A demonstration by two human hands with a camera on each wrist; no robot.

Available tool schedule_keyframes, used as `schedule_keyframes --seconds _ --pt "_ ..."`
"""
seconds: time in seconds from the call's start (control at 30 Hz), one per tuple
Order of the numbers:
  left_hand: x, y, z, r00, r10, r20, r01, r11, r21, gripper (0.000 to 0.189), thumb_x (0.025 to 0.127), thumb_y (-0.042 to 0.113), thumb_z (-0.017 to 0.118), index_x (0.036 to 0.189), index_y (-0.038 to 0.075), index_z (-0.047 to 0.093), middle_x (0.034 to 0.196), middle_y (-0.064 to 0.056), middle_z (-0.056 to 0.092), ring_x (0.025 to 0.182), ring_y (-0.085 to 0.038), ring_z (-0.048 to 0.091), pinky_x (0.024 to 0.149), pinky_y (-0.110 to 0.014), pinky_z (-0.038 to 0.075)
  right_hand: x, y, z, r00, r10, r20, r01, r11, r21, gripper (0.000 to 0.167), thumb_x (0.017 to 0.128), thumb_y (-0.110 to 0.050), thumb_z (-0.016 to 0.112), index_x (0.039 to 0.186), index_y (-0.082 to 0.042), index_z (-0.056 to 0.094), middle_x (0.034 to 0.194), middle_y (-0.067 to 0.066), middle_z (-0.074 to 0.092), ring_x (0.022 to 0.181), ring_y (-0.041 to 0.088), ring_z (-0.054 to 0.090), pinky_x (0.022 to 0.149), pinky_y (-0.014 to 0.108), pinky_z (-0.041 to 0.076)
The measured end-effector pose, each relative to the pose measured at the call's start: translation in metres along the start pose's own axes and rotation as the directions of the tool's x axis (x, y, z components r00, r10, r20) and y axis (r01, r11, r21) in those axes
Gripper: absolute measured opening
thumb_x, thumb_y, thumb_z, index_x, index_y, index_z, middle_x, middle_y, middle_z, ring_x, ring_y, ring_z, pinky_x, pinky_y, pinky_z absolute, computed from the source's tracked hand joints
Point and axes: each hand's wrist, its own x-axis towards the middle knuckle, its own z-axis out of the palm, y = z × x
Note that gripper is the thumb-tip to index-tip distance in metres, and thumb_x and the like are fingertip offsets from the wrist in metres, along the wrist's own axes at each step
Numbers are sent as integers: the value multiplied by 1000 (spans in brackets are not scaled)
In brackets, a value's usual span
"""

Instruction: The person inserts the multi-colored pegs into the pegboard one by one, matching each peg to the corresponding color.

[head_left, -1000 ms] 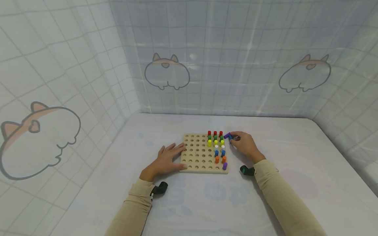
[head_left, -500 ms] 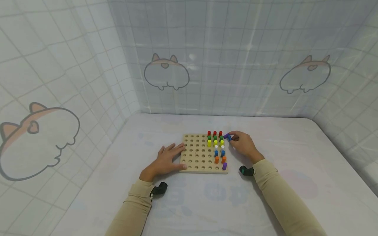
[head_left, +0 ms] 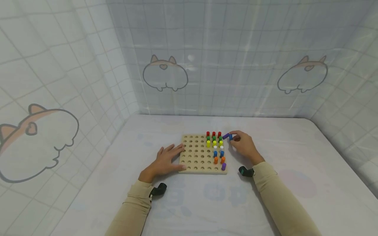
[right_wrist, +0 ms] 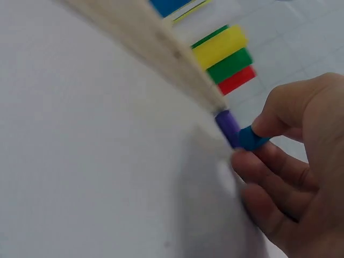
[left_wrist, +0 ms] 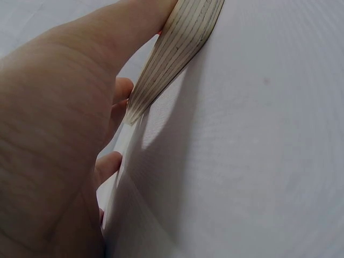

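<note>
A pale wooden pegboard (head_left: pixel 192 170) lies flat on the white-covered table, its holes in rows. My left hand (head_left: pixel 163 161) rests on its left edge, fingers spread, thumb near the front corner. Beyond the board's right side my right hand (head_left: pixel 244 145) pinches a blue peg (right_wrist: pixel 251 138) between thumb and fingers. Right beside that peg a purple peg (head_left: pixel 225 136) lies on the table at the board's far right corner. Upright pegs fill the right columns: red (head_left: pixel 214 133), green, yellow (head_left: pixel 214 143), white, blue (head_left: pixel 222 153), orange (head_left: pixel 222 160) and one purple peg (head_left: pixel 223 166) in front.
White tiled-pattern curtains (head_left: pixel 230 65) with cartoon animal drawings stand behind and beside the table (head_left: pixel 206 206). A dark wrist-worn device (head_left: pixel 159 189) sits below the left hand, another (head_left: pixel 245 171) below the right.
The blue peg at the right hand's fingertips has turned more upright and come slightly away from the purple peg. The left hand keeps its place on the board.
</note>
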Motion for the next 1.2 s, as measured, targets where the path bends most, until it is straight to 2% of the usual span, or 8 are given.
schedule_keyframes --seconds 0.2,0.43,0.63,0.83,0.93,1.07,1.2 --pt "-1 1 1 1000 -4 0 4 1000 3 92 84 69 65 158 22 36 164 9 23 152 -33 14 115 -66 -4 -10 -4 -1 999 -30 -25 34 987 158 44 91 -17 68 134 -11 60 109 13 66 97 28 64 78 37 54" --pt "-1 3 0 1000 -12 4 12 1000 1 92 84 69 66 157 22 38 164 8 24 152 -33 15 115 -66 -3 -26 -17 -2 998 -66 -6 63 927 370 42 95 -13 66 134 -3 56 112 16 64 97 29 67 78 34 59" --pt "-1 1 0 1000 -12 6 12 1000 3 92 84 69 66 157 22 37 164 8 24 152 -33 14 115 -65 -3 -36 -30 0 995 -100 21 79 880 469 43 98 -15 65 136 -2 53 113 18 63 99 30 67 81 34 59" --pt "-3 -3 3 1000 -18 7 18 1000 -5 92 84 69 66 157 23 37 164 9 23 152 -32 14 116 -65 -4 -43 -43 11 983 -177 42 136 870 475 40 97 -9 67 132 3 54 110 18 66 93 29 70 81 32 59" --pt "-5 -3 2 1000 -22 0 22 1000 -8 92 84 68 66 157 21 37 164 8 24 152 -33 14 116 -65 -5 -47 -54 14 978 -201 52 159 888 430 36 96 -3 66 130 3 56 111 20 67 96 30 68 84 31 58" --pt "-5 -2 1 1000 -13 -2 13 1000 5 91 85 67 66 158 21 36 164 8 24 152 -33 15 116 -65 -4 -48 -60 17 973 -228 47 197 915 351 36 95 -3 67 129 2 58 110 18 68 102 30 66 90 36 56" --pt "-2 0 0 1000 5 -2 -5 1000 1 90 86 66 66 157 20 37 164 6 25 151 -34 15 115 -66 -3 -46 -56 21 968 -247 43 219 917 334 34 94 -9 71 125 -1 60 107 11 69 100 26 67 91 41 55"
